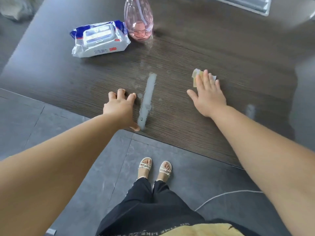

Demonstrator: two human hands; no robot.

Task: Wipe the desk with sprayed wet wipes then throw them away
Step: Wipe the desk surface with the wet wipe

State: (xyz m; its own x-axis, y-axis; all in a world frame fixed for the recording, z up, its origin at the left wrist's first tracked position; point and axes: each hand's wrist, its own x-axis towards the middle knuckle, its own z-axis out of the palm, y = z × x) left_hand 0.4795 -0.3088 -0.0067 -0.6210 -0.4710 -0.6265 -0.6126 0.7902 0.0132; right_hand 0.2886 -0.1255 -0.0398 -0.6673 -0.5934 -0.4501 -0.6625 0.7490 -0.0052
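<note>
Two hands on the desk (213,53) rn: your right hand (207,97) lies flat, fingers spread wide, pressing a wet wipe (196,76) onto the wood, w/ the wipe mostly under the fingertips and only its far corners showing. Your left hand (119,108) holds nothing; it's half curled, fingertips braced on the desktop near the front edge.

You look mid-wipe, so do it properly. Keep the palm flat and the pressure even, and drag the wipe in long overlapping strokes along the grain. What looks like a pale wet streak (148,97) sits between your hands, just beside the left thumb, so bring the wipe across to it, maybe more than once. Another faint patch (250,110) shows on the right side near your forearm; prob. worth a pass too. Leave the left hand braced, but shift it off any bit you're about to clean.

Containers: the wipes pack (99,40) lies at the far left w/ its flap lid down, contents not visible. Touching or just beside it stands the pink spray bottle (138,19), clear plastic, w/ a little pink liquid at the bottom. No bin in view, so find one before tossing the wipe.
</note>
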